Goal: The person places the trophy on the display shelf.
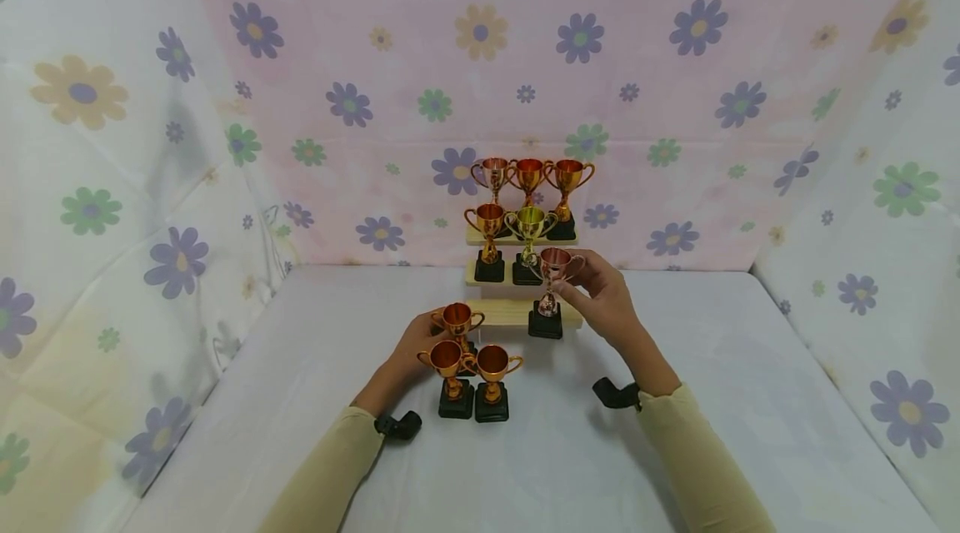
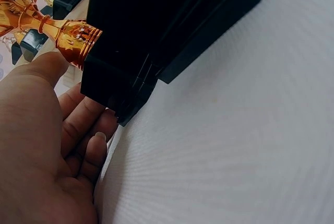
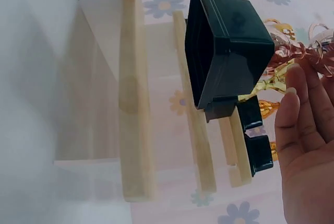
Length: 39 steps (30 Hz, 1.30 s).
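Observation:
My right hand (image 1: 609, 300) pinches a rose-gold trophy cup (image 1: 555, 263) by its bowl and handle, in front of the stepped wooden rack. Seen from the right wrist, its black base (image 3: 244, 44) hangs off the wooden steps, its hollow underside showing. My left hand (image 1: 409, 351) is at an orange-gold trophy (image 1: 458, 317); in the left wrist view the thumb lies on its gold stem (image 2: 75, 41), with fingers partly hidden behind a black base. Two similar trophies, a left one (image 1: 446, 360) and a right one (image 1: 492, 365), stand in front of it on the table.
The rack's lowest step (image 1: 502, 312) lies behind the left hand's trophies. On the middle step stand an orange-gold trophy (image 1: 490, 221) and a yellow-gold trophy (image 1: 530, 222). Three more trophies (image 1: 567, 176) occupy the top step. A flowered cloth (image 1: 390, 175) surrounds the white table (image 1: 330, 325).

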Tool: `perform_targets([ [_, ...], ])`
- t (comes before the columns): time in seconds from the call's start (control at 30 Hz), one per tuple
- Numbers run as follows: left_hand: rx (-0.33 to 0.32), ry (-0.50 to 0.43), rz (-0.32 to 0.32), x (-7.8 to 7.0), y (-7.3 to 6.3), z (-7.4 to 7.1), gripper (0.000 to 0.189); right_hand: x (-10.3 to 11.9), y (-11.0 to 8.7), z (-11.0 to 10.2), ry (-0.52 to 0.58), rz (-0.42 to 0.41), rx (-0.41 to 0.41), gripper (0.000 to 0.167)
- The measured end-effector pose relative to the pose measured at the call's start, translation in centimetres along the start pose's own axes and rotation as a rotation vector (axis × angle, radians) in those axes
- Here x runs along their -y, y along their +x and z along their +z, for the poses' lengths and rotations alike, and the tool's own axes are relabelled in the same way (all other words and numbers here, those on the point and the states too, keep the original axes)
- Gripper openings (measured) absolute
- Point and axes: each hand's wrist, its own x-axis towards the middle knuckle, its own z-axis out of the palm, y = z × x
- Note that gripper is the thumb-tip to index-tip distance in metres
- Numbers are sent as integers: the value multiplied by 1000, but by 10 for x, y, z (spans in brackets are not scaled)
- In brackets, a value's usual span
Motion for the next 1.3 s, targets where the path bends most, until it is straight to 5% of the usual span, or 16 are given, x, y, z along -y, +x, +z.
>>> perform_targets([
  [1.3,12,-25,-26,-2,-1,0,38,-9,22,-13,-28,151,-190,41],
])
